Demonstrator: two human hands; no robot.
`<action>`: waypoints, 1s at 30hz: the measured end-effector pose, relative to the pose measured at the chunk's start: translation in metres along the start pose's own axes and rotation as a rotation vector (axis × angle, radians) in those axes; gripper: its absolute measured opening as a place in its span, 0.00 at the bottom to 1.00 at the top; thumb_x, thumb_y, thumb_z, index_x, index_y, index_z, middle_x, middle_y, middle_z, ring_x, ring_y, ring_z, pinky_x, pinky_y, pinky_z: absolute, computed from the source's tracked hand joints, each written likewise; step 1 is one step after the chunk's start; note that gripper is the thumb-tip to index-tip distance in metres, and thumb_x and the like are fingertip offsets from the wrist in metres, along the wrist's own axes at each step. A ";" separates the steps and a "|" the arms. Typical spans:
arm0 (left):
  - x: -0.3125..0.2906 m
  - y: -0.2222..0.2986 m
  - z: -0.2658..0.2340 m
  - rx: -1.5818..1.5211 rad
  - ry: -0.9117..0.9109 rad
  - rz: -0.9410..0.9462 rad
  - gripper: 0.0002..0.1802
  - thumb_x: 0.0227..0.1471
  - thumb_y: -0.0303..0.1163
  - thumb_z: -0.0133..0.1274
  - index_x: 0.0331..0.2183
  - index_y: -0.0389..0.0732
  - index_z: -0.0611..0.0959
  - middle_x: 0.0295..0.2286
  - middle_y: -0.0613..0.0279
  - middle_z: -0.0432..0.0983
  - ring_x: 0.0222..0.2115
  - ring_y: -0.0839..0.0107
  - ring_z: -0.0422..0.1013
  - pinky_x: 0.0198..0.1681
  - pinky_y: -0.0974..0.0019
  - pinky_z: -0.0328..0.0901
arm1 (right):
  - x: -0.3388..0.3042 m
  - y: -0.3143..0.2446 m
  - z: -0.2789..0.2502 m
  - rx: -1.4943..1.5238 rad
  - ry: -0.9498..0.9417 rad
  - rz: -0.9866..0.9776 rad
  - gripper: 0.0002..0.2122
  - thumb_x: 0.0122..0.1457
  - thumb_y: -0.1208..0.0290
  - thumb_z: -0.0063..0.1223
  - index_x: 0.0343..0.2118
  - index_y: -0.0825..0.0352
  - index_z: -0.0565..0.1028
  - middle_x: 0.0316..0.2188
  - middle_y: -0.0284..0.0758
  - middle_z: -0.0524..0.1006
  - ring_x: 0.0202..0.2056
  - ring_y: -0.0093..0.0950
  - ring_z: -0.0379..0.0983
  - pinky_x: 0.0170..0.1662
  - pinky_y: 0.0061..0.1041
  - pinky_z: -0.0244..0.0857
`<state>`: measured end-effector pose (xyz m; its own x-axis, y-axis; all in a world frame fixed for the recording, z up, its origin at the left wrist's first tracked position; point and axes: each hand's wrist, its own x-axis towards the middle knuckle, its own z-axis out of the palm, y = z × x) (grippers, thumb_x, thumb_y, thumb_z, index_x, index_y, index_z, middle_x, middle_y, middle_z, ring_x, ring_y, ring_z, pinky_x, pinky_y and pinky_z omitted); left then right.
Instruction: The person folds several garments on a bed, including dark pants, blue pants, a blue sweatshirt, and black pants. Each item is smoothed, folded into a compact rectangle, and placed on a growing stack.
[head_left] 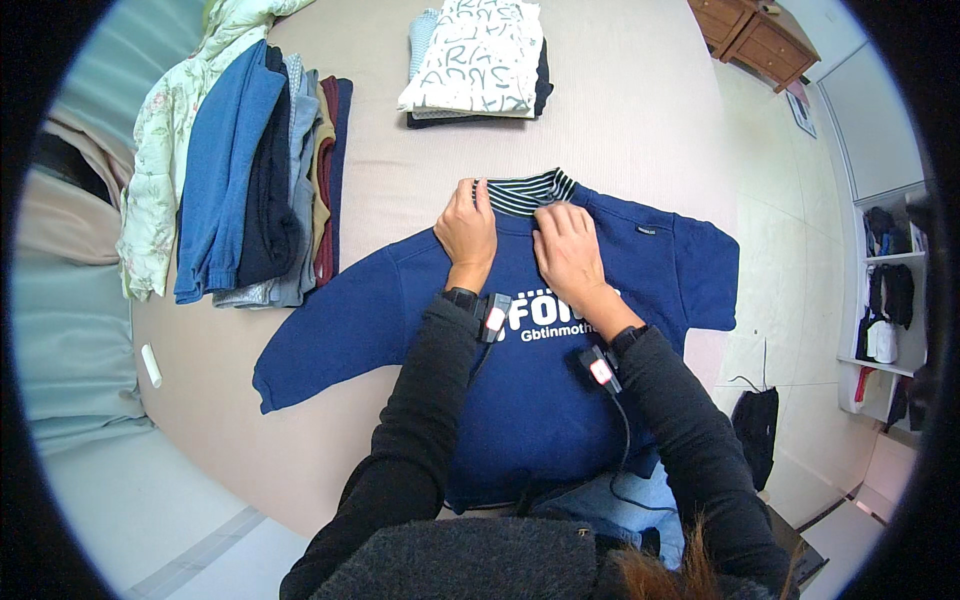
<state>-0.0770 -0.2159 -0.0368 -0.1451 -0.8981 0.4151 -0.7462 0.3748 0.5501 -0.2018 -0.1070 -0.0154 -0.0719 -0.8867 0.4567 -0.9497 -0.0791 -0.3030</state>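
Note:
A navy sweatshirt (560,400) with white print lies spread front up before me, its left-hand sleeve stretched out and the other one partly folded in. Its striped black-and-white collar (518,193) stands up at the far end. My left hand (467,228) pinches the collar's left edge between thumb and fingers. On the collar's right front my right hand (570,248) rests with its fingers bent over the lower rim; its fingertips are partly hidden, so I cannot see whether they grip the cloth.
Folded trousers in several colours (228,180) lie in a row at the left beside a floral padded garment (157,190). A stack of folded clothes (475,60) sits at the far middle. A small white cylinder (151,365) lies near the bed's left edge. Shelves (885,260) stand at the right.

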 end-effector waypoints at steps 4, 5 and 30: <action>0.006 0.004 -0.007 -0.036 -0.077 -0.041 0.18 0.64 0.44 0.46 0.33 0.39 0.80 0.27 0.49 0.80 0.28 0.48 0.77 0.29 0.50 0.68 | 0.001 0.000 0.010 -0.031 -0.098 0.157 0.25 0.62 0.63 0.46 0.59 0.71 0.66 0.60 0.46 0.64 0.64 0.42 0.56 0.67 0.40 0.45; 0.010 0.003 -0.011 -0.021 -0.132 -0.048 0.20 0.64 0.45 0.44 0.33 0.39 0.80 0.27 0.50 0.81 0.28 0.48 0.77 0.29 0.50 0.69 | 0.000 0.001 0.011 -0.038 -0.113 0.160 0.25 0.63 0.62 0.45 0.61 0.70 0.65 0.62 0.45 0.63 0.65 0.42 0.54 0.68 0.40 0.43; -0.041 0.011 -0.021 0.219 -0.510 0.533 0.32 0.60 0.41 0.43 0.64 0.45 0.64 0.64 0.49 0.53 0.66 0.48 0.46 0.66 0.36 0.37 | -0.008 0.014 0.026 -0.059 -0.056 0.204 0.26 0.61 0.62 0.44 0.61 0.71 0.65 0.64 0.44 0.61 0.67 0.43 0.50 0.69 0.44 0.39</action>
<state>-0.0655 -0.1696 -0.0322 -0.7631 -0.6239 0.1688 -0.5956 0.7802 0.1910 -0.2063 -0.1126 -0.0451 -0.2487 -0.9057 0.3434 -0.9335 0.1295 -0.3345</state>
